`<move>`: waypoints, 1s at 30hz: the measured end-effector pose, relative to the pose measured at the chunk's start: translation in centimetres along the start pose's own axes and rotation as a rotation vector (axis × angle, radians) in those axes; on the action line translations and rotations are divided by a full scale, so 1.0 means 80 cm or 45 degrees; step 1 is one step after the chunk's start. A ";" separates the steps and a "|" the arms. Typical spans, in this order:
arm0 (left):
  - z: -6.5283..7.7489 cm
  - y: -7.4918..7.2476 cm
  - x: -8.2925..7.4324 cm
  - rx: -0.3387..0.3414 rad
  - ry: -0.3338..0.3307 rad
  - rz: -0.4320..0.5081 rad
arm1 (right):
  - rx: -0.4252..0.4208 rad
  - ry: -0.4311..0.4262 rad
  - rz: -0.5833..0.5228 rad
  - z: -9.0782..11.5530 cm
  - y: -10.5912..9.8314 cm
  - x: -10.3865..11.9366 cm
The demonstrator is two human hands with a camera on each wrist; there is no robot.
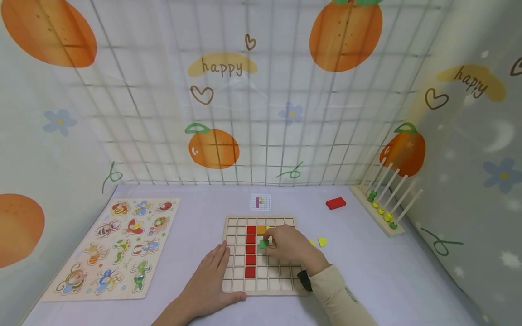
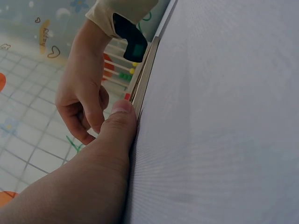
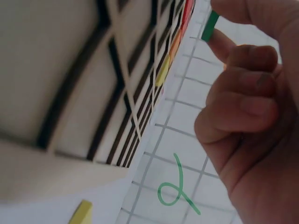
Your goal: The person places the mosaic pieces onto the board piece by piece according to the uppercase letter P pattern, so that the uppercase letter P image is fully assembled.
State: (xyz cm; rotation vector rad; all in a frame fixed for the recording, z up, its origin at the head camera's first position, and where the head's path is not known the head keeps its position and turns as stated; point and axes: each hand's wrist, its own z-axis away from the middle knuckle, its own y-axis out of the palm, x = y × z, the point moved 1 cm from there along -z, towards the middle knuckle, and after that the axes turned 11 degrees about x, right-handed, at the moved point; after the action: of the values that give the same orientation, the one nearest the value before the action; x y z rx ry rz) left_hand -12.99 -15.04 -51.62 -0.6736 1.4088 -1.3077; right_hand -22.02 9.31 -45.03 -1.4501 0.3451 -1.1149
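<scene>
My right hand (image 1: 290, 244) pinches a small green square tile (image 1: 263, 244) between thumb and fingertips, over the wooden grid board (image 1: 239, 284). In the right wrist view the green tile (image 3: 210, 26) stands on edge, clear of the grid. A column of several red tiles (image 1: 250, 249) fills cells left of centre. Beside the top red one lie an orange tile (image 1: 261, 230) and a yellow tile (image 1: 268, 228), partly hidden by my right hand. My left hand (image 1: 205, 280) rests at the board's left side, fingers straight and thumb along the near edge.
Loose yellow pieces (image 1: 322, 242) lie right of the board. A pattern card (image 1: 260, 202) sits behind it, and a red block (image 1: 335, 203) farther right. An insect puzzle board (image 1: 110, 249) lies left; a peg rack with beads (image 1: 383, 217) stands right. Printed curtains enclose the table.
</scene>
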 end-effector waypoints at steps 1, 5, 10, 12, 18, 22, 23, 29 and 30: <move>0.000 0.000 0.000 0.001 0.001 0.001 | 0.005 -0.006 0.001 -0.001 0.001 0.001; 0.000 0.001 -0.001 0.004 -0.004 0.008 | 0.029 -0.006 0.012 -0.004 0.005 0.003; -0.001 0.000 -0.001 -0.012 -0.009 0.007 | 0.040 0.017 0.017 -0.006 0.006 0.005; -0.001 0.000 -0.002 -0.013 -0.010 0.007 | 0.046 0.025 0.016 -0.006 0.006 0.006; -0.001 0.000 -0.001 0.003 -0.011 0.011 | 0.074 0.038 0.029 -0.005 0.007 0.009; -0.001 0.000 0.000 -0.001 -0.006 0.012 | 0.077 0.036 0.057 -0.006 0.009 0.009; -0.001 0.000 0.000 -0.005 -0.005 0.008 | 0.076 0.034 0.063 -0.007 0.009 0.009; -0.001 0.002 0.001 -0.020 0.004 -0.003 | 0.083 0.027 0.087 -0.009 0.011 0.009; 0.000 0.002 0.001 -0.018 0.004 -0.002 | 0.085 0.028 0.090 -0.009 0.011 0.010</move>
State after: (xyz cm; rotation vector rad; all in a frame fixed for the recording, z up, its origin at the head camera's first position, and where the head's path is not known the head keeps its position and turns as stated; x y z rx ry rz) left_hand -13.00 -15.04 -51.78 -0.6823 1.4217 -1.3015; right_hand -21.86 8.08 -45.62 -1.3577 0.3691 -1.0764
